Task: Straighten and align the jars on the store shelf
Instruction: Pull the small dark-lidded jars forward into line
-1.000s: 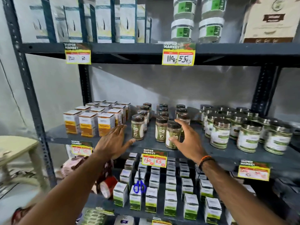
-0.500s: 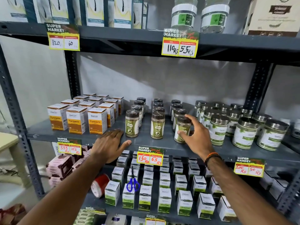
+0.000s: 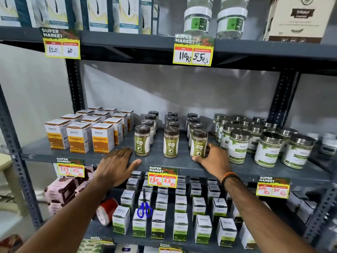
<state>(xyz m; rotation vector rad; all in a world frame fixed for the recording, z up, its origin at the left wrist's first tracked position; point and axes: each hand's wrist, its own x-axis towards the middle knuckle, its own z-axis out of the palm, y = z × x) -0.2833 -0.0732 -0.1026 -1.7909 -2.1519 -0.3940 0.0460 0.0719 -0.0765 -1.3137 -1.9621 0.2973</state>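
Observation:
Three rows of small brown-lidded jars with green labels stand on the grey middle shelf. The front jars are the left one, the middle one and the right one, which leans slightly. My right hand is wrapped around the base of the right front jar, thumb at its lower left. My left hand rests flat on the shelf's front edge, just left of the left front jar, fingers spread and holding nothing.
Turmeric boxes stand left of the jars; larger steel-lidded jars crowd the right. A price tag hangs on the shelf edge. Below are small white boxes, blue scissors and a red tape roll.
My right hand has slid down from the jar's side and lid to its base. My left hand has settled flat on the shelf edge. The view has moved closer.

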